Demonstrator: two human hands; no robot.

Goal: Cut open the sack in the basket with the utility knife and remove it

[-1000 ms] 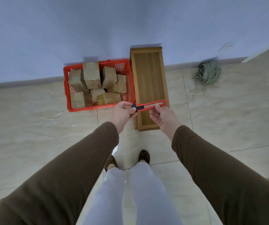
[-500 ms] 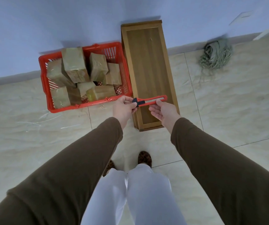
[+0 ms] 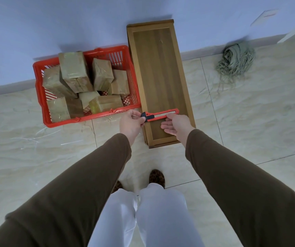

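Observation:
A red plastic basket (image 3: 89, 118) stands on the floor against the wall, filled with several brown taped parcels (image 3: 75, 72). No sack shows among them. A red utility knife (image 3: 161, 115) with a black slider lies level between my hands, just in front of the basket's near right corner. My left hand (image 3: 131, 122) pinches its blade end, where a thin metal tip pokes out. My right hand (image 3: 176, 123) holds the handle end from below, palm up with fingers loosely curled.
A long wooden tray (image 3: 161, 77) lies on the floor right of the basket, its far end at the wall. A grey-green mop head (image 3: 235, 59) rests by the baseboard at the right. My feet (image 3: 156, 176) stand on pale marble tiles below my hands.
My view has drifted, so the basket and the tray sit differently in frame. Both hands have stayed on the knife in much the same grip.

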